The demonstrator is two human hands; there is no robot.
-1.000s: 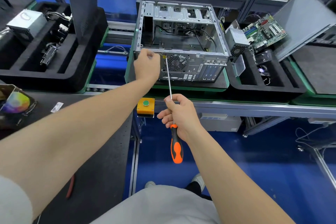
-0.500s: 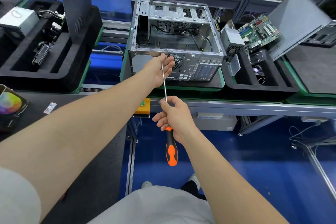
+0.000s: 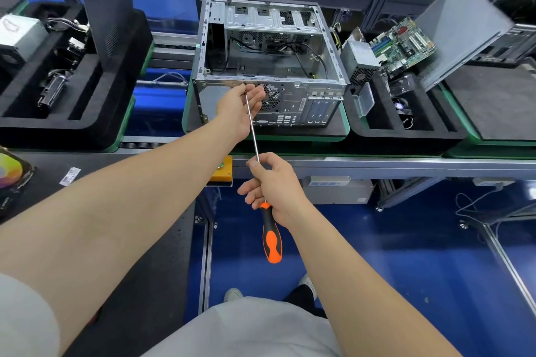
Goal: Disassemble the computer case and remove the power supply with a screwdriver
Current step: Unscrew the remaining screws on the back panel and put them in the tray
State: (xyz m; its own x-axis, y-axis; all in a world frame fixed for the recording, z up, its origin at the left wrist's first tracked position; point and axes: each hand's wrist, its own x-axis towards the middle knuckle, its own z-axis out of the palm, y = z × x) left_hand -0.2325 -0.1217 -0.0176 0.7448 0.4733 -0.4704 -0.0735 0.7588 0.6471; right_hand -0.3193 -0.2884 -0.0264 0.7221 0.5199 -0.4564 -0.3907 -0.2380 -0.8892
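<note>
The case (image 3: 269, 66) sits in the middle of the bench on a green-edged tray (image 3: 345, 132) with a black mat, its open side up and its rear panel facing the person. It is a bare grey sheet-metal box, stamped and perforated, with black cables looped inside, a round fan grille on the rear wall and a row of slot covers to the right.

The screwdriver (image 3: 255, 142) has a long thin steel shaft and a stubby orange-and-black handle. The right hand (image 3: 272, 185) is closed around the upper end of the handle and the lower shaft, thumb along the steel. The tip lies at the top edge of the rear panel, left of the grille. The left hand (image 3: 240, 107) is at that same spot, palm up, fingers loosely cupped and half open beside the tip; whether it pinches anything I cannot tell.

To the right, a black foam tray (image 3: 406, 136) with cut-out pockets holds a small grey metal box (image 3: 359, 64) with vent holes and a green circuit board (image 3: 403, 46). A similar foam tray (image 3: 58, 127) stands left.
</note>
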